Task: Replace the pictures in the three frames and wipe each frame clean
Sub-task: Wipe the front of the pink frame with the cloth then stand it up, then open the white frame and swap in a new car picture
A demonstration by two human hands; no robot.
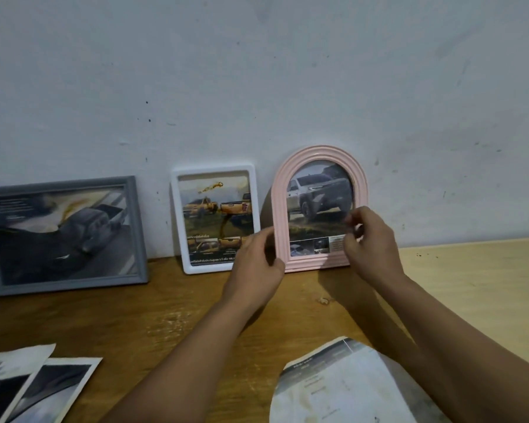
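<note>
While the pink arched frame (319,209) stands upright against the wall, right of centre, the left hand (258,257) pinches its lower left edge and the right hand (368,239) curls closed on its lower right edge, so either hand can lift it.

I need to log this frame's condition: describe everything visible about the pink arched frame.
The pink arched frame has a rounded top, a flat base and ridged borders, seemingly plastic. It stands upright on the wooden table at the wall, right of the white frame. It holds a picture of a grey pickup with smaller photos below. The left hand grips its left edge; the right hand covers its lower right.
</note>
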